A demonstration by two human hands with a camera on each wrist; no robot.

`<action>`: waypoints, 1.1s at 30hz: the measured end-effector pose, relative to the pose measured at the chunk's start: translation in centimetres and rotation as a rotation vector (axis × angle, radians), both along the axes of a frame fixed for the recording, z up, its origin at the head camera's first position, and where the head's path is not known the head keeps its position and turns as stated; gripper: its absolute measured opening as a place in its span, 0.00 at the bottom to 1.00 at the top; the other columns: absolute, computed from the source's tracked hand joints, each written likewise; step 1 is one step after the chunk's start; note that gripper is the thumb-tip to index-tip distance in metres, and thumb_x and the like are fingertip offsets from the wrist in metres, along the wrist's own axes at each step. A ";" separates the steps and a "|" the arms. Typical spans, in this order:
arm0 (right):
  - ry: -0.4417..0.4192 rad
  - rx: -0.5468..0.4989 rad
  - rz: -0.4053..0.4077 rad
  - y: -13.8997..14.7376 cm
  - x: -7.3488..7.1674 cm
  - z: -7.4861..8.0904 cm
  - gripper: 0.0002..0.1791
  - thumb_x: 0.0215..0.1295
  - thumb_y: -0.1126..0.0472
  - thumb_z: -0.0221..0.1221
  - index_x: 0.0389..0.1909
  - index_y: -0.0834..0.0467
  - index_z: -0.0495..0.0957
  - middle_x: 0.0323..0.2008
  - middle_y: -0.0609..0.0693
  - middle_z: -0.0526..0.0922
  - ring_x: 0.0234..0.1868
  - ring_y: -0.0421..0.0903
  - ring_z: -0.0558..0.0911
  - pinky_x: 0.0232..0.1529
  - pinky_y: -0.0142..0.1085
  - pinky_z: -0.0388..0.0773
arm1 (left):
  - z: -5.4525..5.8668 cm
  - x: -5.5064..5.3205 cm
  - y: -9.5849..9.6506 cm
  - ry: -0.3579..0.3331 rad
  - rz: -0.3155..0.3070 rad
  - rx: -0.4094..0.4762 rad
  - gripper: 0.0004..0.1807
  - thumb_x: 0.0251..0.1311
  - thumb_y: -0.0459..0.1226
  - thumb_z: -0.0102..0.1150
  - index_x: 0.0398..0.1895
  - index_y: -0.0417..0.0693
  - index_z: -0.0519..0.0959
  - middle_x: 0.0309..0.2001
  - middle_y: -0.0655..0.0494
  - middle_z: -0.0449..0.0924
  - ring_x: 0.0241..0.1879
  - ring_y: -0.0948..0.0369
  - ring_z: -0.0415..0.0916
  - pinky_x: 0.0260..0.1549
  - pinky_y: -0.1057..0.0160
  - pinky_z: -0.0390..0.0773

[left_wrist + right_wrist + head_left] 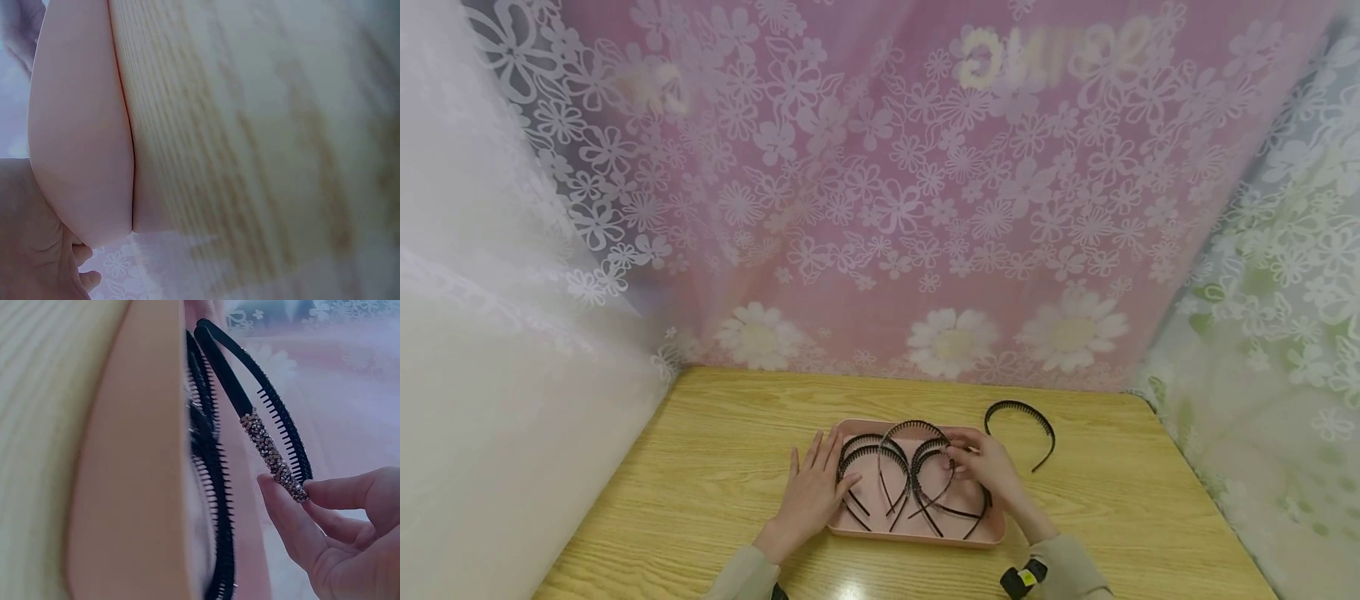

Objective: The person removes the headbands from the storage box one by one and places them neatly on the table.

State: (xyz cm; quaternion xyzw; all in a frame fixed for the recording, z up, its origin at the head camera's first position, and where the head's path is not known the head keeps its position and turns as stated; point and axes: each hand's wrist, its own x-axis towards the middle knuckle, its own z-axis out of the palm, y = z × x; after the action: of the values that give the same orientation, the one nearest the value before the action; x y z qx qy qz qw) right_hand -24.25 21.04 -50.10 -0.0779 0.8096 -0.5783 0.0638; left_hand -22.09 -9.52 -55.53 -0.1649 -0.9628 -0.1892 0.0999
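My right hand pinches a headband with a glittery band between thumb and fingers. The band has comb teeth on its inside and plain black ends, and it stands above the pink tray. Several other black toothed headbands lie in the tray, overlapping one another in a left and a right group. My left hand rests along the tray's left side with its fingers straight and spread. In the left wrist view, this hand lies against the tray's outer wall.
One more black headband lies on the wooden table, behind and right of the tray. A flowered pink curtain hangs at the table's back edge, with pale cloths at both sides.
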 end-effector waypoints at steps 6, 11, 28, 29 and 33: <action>-0.040 -0.011 -0.046 0.8 -0.4 1.3 0.22 0.76 0.67 0.55 0.67 0.69 0.71 0.56 0.70 0.77 0.48 0.61 0.84 0.43 0.53 0.85 | -0.1 -0.1 0.1 0.002 0.000 -0.002 0.41 0.74 0.55 0.50 0.79 0.37 0.57 0.79 0.44 0.52 0.78 0.41 0.49 0.69 0.27 0.49; -0.035 0.016 -0.056 1.7 -0.6 2.0 0.24 0.76 0.66 0.56 0.69 0.68 0.70 0.57 0.70 0.76 0.46 0.61 0.84 0.43 0.52 0.85 | -0.2 -0.1 0.1 0.000 0.000 -0.002 0.41 0.74 0.55 0.50 0.79 0.38 0.57 0.79 0.44 0.53 0.78 0.41 0.50 0.69 0.27 0.49; -0.033 0.021 -0.071 4.0 -0.6 2.5 0.25 0.76 0.65 0.56 0.70 0.69 0.68 0.59 0.71 0.72 0.45 0.64 0.84 0.45 0.52 0.85 | -0.2 -0.1 0.0 -0.007 -0.006 -0.001 0.41 0.74 0.56 0.50 0.79 0.38 0.56 0.80 0.45 0.53 0.78 0.42 0.49 0.68 0.27 0.49; -0.030 0.024 -0.075 4.1 -0.6 2.6 0.25 0.76 0.66 0.56 0.70 0.69 0.68 0.59 0.71 0.73 0.45 0.64 0.84 0.45 0.53 0.85 | -0.2 -0.1 0.0 -0.008 -0.006 0.001 0.41 0.74 0.56 0.50 0.79 0.38 0.57 0.80 0.45 0.53 0.78 0.42 0.50 0.68 0.27 0.49; -0.012 0.041 -0.090 4.6 -0.6 2.6 0.24 0.76 0.67 0.55 0.69 0.71 0.68 0.59 0.72 0.74 0.47 0.63 0.84 0.45 0.52 0.85 | 0.0 -0.1 0.0 -0.016 -0.003 0.003 0.41 0.74 0.56 0.50 0.79 0.38 0.56 0.80 0.45 0.52 0.78 0.42 0.49 0.68 0.27 0.49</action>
State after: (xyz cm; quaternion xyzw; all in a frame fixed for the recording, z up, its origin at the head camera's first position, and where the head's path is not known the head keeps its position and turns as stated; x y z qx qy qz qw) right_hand -24.86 25.60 -47.46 -0.0368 0.8236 -0.5643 0.0443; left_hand -22.16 -9.49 -55.58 -0.1649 -0.9630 -0.1919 0.0923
